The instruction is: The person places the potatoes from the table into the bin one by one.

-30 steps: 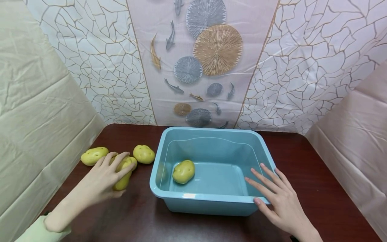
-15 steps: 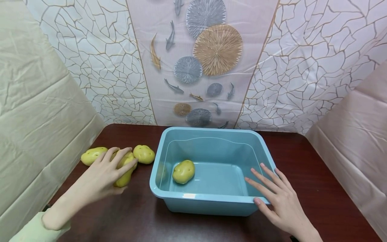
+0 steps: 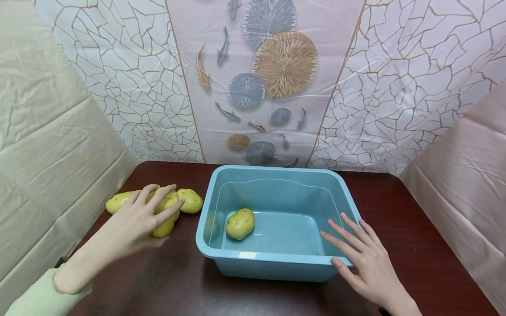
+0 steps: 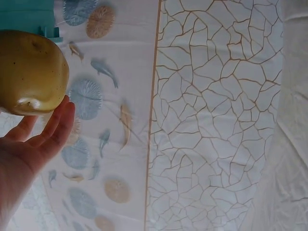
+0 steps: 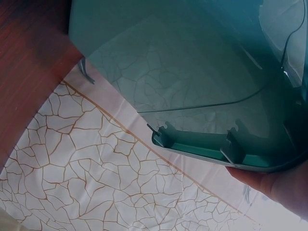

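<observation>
In the head view my left hand grips a yellow, dimpled potato from above, its fingers bent over it. The left wrist view shows this potato against the fingertips. More yellow surface shows below the fingers, partly hidden by the hand. One potato lies just right of the hand and another to its left. My right hand rests with spread, straight fingers on the near right corner of a blue plastic tub. Inside the tub, at its left, lies one potato.
The tub stands mid-table on a dark red-brown tabletop. A patterned cloth hangs behind the table. Pale cloth walls flank it on both sides.
My left hand has moved slightly up and to the right in the head view, bringing the gripped potato with it. The right hand, the tub and the potato inside stay in place.
</observation>
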`<action>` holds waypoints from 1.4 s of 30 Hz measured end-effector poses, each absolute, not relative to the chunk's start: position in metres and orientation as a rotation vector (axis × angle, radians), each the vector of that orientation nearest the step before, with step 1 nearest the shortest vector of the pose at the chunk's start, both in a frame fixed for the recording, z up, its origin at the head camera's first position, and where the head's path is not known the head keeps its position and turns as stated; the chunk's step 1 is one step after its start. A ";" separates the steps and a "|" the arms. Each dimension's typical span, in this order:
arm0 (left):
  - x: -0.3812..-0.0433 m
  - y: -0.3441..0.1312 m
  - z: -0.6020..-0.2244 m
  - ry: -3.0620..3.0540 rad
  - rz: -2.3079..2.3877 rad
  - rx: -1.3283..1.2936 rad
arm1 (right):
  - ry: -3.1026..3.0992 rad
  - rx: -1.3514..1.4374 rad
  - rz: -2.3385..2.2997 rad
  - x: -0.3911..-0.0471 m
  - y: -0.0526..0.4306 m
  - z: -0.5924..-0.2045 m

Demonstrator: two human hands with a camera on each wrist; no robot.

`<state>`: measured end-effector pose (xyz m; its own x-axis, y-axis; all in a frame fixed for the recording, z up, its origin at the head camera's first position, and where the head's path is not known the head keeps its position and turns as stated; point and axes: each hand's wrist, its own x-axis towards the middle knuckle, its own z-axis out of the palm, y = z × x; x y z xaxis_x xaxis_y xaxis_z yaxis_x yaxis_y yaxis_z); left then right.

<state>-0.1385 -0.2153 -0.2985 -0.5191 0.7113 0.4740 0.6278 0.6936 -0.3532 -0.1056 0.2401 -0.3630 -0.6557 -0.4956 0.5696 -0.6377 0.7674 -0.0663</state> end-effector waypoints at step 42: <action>-0.147 -0.159 -0.268 -2.185 0.320 -1.194 | -2.426 0.839 0.364 -0.106 0.239 -0.363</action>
<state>-0.1470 -0.1594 -0.2675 -0.3987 0.8235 0.4036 0.6732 0.5617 -0.4810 -0.1055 0.2392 -0.3631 -0.6589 -0.4877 0.5727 -0.6343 0.7695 -0.0744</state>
